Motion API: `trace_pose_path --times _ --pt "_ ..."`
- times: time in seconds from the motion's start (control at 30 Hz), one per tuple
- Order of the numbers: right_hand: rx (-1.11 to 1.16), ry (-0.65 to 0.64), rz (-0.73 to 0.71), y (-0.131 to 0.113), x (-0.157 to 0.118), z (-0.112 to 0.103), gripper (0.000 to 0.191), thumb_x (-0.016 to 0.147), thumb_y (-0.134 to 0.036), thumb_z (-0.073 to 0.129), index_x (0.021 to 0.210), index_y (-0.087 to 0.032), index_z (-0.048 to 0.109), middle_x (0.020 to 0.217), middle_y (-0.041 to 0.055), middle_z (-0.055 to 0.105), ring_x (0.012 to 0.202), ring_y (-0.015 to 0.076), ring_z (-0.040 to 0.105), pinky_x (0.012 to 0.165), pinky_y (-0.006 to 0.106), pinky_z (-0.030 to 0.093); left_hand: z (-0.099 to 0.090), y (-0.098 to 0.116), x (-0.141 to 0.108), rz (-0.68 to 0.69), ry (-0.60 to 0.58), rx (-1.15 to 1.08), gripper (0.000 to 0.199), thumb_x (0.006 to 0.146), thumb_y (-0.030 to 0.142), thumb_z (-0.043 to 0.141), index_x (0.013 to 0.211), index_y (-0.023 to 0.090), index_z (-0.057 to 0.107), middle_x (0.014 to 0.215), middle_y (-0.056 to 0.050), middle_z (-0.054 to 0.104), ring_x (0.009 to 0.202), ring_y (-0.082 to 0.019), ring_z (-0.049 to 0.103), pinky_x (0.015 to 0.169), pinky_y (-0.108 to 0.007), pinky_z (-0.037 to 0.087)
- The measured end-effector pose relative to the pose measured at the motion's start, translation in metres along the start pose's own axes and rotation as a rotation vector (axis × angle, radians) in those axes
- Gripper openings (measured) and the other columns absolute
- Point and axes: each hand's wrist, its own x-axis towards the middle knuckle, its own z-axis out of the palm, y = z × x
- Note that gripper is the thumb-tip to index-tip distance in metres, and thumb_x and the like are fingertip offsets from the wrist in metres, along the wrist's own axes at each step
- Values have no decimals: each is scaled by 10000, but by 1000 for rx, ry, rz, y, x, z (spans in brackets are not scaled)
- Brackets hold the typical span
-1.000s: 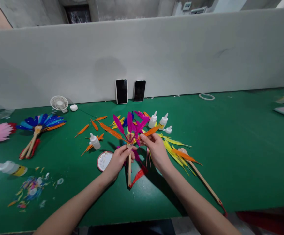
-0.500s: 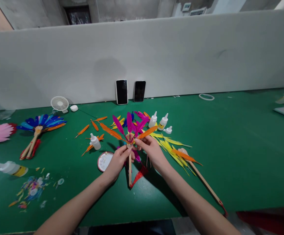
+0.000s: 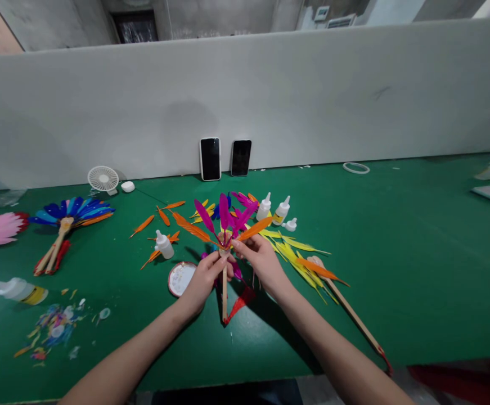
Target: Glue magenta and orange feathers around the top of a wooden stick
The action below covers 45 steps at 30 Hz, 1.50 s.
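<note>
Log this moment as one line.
left hand: holds wooden-handled magenta-and-orange feather fan; right hand: at base of orange feather; nearby: round white dish

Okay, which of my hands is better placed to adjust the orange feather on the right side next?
Your right hand, I'd say: its fingertips are at the base of that orange feather. Your left hand looks busy gripping the upper wooden handle.

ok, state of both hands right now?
Left hand: closed, holding the wooden handle near its top.
Right hand: closed, apparently pinching an orange feather near its base.
</note>
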Motion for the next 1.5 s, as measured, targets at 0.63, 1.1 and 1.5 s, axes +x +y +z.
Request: trace_pose_path --times 0.63,1.1,1.5 --pt "119 -41 4 2 1 -1 230 563 -324 720 672 -190 568 562 -53 578 520 103 501 532 243 388 -2 -1 3 44 15 103 306 662 459 568 676 157 523 557 28 496 485 -87 417 443 -216 362" --pt "96 -28 8 8 1 0 237 570 -343 714 680 -190 570 657 -12 654 624 143 587 626 281 439 -1 -1 2 28 -4 72 367 631 507 584 718 157 517 566 27 491 480 -96 428 388 -227 403" --pt "32 7 -9 8 0 0 259 573 -380 693 668 -191 543 625 -6 623 600 147 565 591 283 421 -1 -2 3 26 -4 60 403 613 531 598 716 148 523 557 26 497 475 -95 436 377 -222 410"
